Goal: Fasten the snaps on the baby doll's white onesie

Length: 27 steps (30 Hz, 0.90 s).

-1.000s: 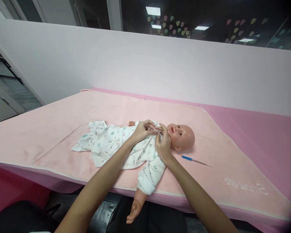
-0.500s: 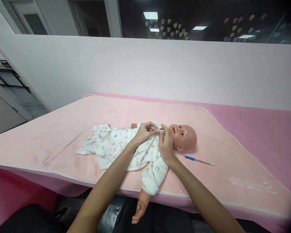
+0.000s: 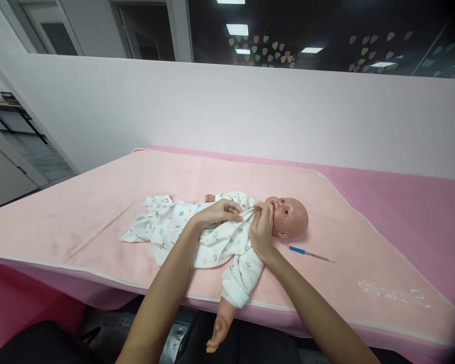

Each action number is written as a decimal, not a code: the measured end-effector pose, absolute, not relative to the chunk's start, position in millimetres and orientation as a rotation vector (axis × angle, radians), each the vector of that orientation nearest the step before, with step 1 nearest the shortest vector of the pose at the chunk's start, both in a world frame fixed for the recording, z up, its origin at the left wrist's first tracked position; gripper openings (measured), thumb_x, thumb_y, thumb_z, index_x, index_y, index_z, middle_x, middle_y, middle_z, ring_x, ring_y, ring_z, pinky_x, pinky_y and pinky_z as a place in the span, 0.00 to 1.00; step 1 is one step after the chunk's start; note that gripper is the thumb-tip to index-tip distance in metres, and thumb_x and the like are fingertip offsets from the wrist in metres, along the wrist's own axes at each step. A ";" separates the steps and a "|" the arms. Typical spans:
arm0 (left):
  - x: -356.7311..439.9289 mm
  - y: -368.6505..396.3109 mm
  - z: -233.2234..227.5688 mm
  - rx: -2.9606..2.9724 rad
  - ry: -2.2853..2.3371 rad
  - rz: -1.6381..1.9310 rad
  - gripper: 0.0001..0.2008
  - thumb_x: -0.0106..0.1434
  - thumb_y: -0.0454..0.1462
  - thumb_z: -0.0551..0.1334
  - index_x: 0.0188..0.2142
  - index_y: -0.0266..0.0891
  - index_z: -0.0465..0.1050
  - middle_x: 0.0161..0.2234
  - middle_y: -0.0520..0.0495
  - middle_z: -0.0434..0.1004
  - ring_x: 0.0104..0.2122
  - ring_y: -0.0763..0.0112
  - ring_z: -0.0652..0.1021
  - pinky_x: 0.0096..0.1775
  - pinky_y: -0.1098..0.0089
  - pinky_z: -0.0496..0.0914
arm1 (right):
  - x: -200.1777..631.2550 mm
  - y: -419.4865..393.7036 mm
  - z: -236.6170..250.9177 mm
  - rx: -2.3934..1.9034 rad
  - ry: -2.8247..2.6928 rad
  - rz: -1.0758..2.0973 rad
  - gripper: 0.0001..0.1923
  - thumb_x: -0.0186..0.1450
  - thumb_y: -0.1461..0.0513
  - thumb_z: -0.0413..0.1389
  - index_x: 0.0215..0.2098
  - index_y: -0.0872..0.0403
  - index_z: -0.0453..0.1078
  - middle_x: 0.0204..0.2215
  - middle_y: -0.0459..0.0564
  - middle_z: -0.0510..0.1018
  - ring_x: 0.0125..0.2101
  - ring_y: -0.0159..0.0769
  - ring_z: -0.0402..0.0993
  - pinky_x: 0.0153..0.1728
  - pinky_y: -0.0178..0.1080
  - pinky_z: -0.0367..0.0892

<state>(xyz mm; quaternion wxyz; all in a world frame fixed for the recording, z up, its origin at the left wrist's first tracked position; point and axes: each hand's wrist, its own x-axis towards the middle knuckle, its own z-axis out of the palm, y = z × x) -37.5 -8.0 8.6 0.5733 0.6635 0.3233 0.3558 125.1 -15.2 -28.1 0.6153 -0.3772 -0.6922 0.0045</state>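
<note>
Right fingers (image 3: pixel 265 212) pinch the shirt (image 3: pixel 229 236) by the doll's head (image 3: pixel 293 218), left fingers (image 3: pixel 229 204) spread; this holding step likely needs gentle pulling.

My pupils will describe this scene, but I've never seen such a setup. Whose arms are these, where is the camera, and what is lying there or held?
There is no machine here: these are a person's two bare hands. One head-worn camera looks forward and down, so the arms enter from the bottom. A baby doll lies on its back on a pale pink blanket, wearing a white patterned garment. Beside its head lies a thin stick with a blue end. The right hand pinches the garment's edge near the doll's neck. The left hand is at the chest; whether it grips cloth is unclear.
</note>
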 end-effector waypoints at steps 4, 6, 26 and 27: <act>-50.6 -11.8 11.3 1.517 0.717 0.780 0.16 0.47 0.36 0.68 0.37 0.34 0.73 0.26 0.50 0.71 0.19 0.84 0.65 0.19 0.80 0.55 | 125.0 -18.4 -25.8 -0.884 -1.566 0.052 0.11 0.64 0.68 0.40 0.40 0.53 0.59 0.35 0.51 0.65 0.39 0.35 0.63 0.45 0.43 0.62; -53.8 -11.0 9.6 1.484 0.670 0.791 0.20 0.46 0.35 0.68 0.41 0.34 0.73 0.30 0.47 0.72 0.22 0.82 0.67 0.19 0.80 0.56 | 125.0 -19.4 -24.8 -0.890 -1.550 0.057 0.10 0.64 0.67 0.40 0.40 0.53 0.60 0.36 0.51 0.65 0.39 0.35 0.64 0.45 0.43 0.62; -51.3 -4.8 -6.3 1.391 0.595 0.897 0.26 0.44 0.31 0.69 0.45 0.34 0.69 0.28 0.47 0.74 0.27 0.74 0.75 0.32 0.74 0.69 | 120.3 -35.5 -15.8 -0.632 -2.056 -0.130 0.17 0.57 0.68 0.47 0.44 0.54 0.65 0.39 0.53 0.73 0.46 0.40 0.66 0.48 0.49 0.63; -51.5 -5.1 -5.8 1.399 0.598 0.893 0.26 0.44 0.31 0.69 0.45 0.34 0.69 0.28 0.47 0.74 0.27 0.74 0.75 0.31 0.75 0.68 | 120.7 -35.6 -15.6 -0.633 -2.056 -0.128 0.16 0.57 0.68 0.48 0.43 0.54 0.65 0.38 0.52 0.73 0.45 0.41 0.66 0.47 0.48 0.63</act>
